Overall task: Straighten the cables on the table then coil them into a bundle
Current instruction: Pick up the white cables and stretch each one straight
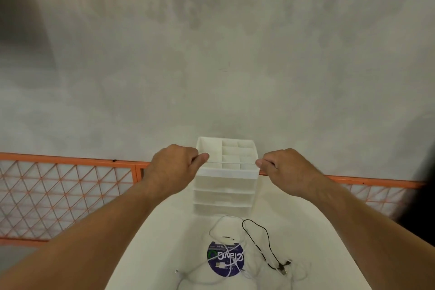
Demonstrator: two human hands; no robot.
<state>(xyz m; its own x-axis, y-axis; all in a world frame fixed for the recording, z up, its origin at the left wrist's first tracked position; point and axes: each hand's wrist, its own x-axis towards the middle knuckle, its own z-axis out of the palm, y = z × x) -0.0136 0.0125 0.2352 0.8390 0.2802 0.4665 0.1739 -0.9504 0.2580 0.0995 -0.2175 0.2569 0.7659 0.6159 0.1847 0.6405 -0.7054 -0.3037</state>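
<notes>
The fingers (202,157) of the left hand (174,165) are curled and pinch one end of a thin white cable (231,163). The right hand (289,169) pinches it the same way a little further along. Between the two pinches the cable runs as one taut, nearly level line from left to right, lifted well above the table (306,231) and crossing in front of the top tray of a white drawer organiser (224,186). How much cable lies past each pinch is hidden inside the fists.

This looks like the straightening step for this one cable, with coiling not yet begun. The cable's long axis lies straight across the person's body and both hands sit on it at about the same height, so neither hand is nearer. Either hand could serve as the anchor while the other slides outward or begins to wind.

The rest of the work lies below and nearer the person. A black cable (256,227) loops across the table towards its plug end at the right. The loose white cables (217,225) cross one another over a round blue label (226,258). They lie well apart from both hands and look tangled.

Beyond the table an orange mesh fence (58,193) runs along a grey wall.
</notes>
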